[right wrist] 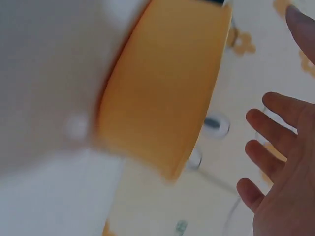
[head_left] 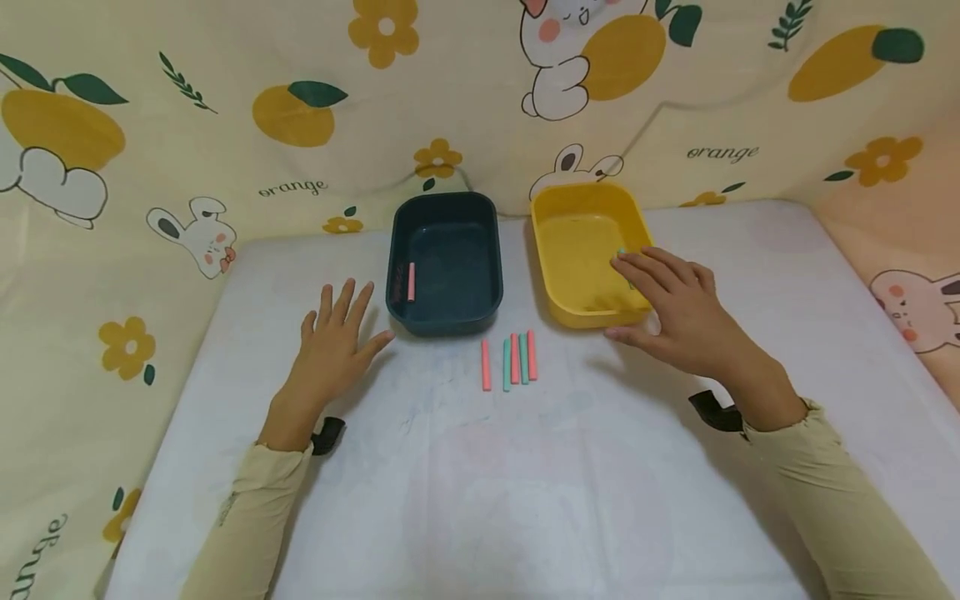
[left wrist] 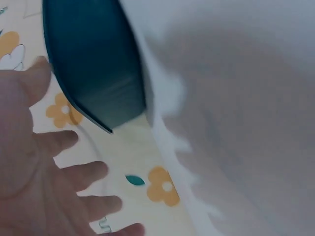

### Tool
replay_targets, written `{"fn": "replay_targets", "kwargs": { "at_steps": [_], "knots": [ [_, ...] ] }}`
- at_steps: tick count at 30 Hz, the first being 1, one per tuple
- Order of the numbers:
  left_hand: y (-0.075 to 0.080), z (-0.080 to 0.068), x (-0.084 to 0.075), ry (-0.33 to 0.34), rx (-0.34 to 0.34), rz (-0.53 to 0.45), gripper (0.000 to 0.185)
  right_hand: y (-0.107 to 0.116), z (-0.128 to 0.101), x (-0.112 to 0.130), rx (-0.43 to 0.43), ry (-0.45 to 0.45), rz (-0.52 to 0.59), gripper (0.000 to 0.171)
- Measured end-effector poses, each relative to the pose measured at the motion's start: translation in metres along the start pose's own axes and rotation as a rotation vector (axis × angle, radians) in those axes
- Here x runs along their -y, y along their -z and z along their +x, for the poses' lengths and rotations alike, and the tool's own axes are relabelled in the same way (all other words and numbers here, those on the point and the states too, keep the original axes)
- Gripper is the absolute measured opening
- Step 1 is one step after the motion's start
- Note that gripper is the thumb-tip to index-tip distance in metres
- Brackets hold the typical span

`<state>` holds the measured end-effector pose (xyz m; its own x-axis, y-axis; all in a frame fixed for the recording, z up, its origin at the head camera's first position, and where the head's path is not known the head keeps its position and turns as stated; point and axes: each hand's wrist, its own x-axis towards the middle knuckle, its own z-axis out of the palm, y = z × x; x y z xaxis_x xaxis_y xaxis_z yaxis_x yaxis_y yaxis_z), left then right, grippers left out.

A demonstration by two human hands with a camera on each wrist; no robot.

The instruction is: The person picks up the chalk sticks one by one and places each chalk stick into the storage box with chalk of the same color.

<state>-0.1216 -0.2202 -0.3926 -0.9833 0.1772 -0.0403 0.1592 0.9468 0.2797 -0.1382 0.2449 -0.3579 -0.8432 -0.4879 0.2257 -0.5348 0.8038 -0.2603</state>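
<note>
Right hand [head_left: 678,312], fingers straight and spread, holding nothing, hovers over the near right rim of the yellow tray [head_left: 551,275], a green stick [head_left: 621,260] just beyond its fingertips. Left hand [head_left: 333,346] lies flat and splayed on the tabletop [head_left: 465,492], just left of the dark blue tray [head_left: 491,258], which holds one pink stick [head_left: 411,282]. Five sticks [head_left: 509,362], pink and green, lie between the hands, side by side, long axes pointing away from the person, slightly nearer the right hand. The backdrop cloth [head_left: 187,158] reads "orange".
</note>
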Motion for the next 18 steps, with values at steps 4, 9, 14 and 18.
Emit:
{"fn": "replay_targets", "kwargs": {
  "at_steps": [4,9,14,18],
  "knots": [
    [0.001,0.003,-0.010,0.003,0.013,-0.083,0.082,-0.010,0.008,0.020,0.028,0.058,0.051,0.091],
    [0.002,0.009,-0.017,0.043,0.060,-0.246,0.083,-0.025,0.014,0.043,0.103,0.094,0.102,0.095],
    [-0.002,0.011,-0.016,0.085,0.073,-0.334,0.081,-0.037,0.017,0.060,0.218,0.118,0.121,0.095],
    [-0.005,0.013,-0.016,0.090,0.079,-0.403,0.077,-0.043,0.021,0.064,0.272,0.113,0.154,0.094]
  ]
}}
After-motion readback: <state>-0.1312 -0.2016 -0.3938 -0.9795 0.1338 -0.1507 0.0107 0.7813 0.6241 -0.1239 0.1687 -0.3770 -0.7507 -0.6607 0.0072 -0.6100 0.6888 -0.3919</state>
